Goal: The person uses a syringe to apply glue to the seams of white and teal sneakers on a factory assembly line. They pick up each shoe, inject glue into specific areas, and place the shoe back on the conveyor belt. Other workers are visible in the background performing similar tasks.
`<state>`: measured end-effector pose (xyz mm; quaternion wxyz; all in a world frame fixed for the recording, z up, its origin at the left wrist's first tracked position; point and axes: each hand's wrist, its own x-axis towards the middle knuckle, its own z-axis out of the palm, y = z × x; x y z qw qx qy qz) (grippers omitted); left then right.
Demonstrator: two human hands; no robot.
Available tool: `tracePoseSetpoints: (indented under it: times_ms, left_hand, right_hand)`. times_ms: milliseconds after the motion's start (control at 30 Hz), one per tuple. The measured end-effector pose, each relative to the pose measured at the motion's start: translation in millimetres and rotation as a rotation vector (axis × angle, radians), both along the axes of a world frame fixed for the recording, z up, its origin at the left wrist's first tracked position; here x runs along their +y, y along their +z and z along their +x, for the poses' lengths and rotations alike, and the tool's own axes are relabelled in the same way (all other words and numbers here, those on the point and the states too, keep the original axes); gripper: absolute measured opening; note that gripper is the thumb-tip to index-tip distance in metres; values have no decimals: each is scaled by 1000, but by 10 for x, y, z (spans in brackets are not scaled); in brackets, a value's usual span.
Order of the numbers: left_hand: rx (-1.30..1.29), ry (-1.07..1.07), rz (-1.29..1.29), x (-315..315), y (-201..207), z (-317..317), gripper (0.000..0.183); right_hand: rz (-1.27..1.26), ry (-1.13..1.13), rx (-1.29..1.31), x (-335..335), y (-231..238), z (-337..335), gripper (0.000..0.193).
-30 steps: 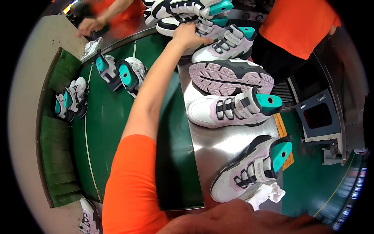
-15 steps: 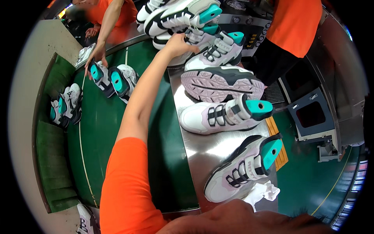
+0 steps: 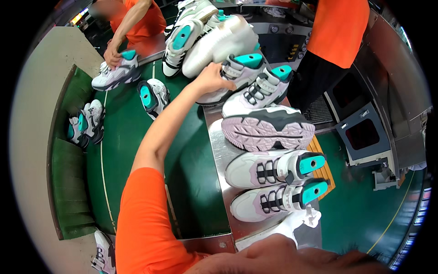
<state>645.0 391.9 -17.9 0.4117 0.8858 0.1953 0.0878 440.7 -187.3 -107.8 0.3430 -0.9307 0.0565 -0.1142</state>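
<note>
Left hand (image 3: 213,78) reaching far across the steel desk (image 3: 218,155), closing its fingers on the side of a white sneaker with a teal insert (image 3: 237,73), at the far end of a row of like shoes, just beside the stacked pair (image 3: 205,36) beyond it. Right hand (image 3: 273,255) showing only as a blurred back at the near edge, just beside a white crumpled cloth (image 3: 292,223), grip not being possible to tell. Lying nearer along the desk: an overturned sneaker showing its pink sole (image 3: 267,130), then two upright ones (image 3: 273,182); on the left, more shoes resting on the green belt (image 3: 127,150), another person's hand (image 3: 112,55) pressing on one there.
</note>
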Motion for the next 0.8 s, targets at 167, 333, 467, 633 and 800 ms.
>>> tracePoseSetpoints:
  times_ms: [167,333,467,633,800]
  left_hand:
    - [-75,27,190,-21,-114,-198,74]
    - [-38,57,230,-155,-147,-70,73]
    - [-16,131,219,-144,-20,-394,69]
    - [8,153,232,-212,-53,-402,65]
    - [-147,243,358,-378,191,-930,55]
  right_hand:
    - [-45,58,36,25,303,9,66]
    - [-120,51,59,14,685,-121,66]
    - [-96,81,39,184,1001,34,66]
    - [-59,32,34,233,1002,80,65]
    - [-59,0,86,178,923,89,67]
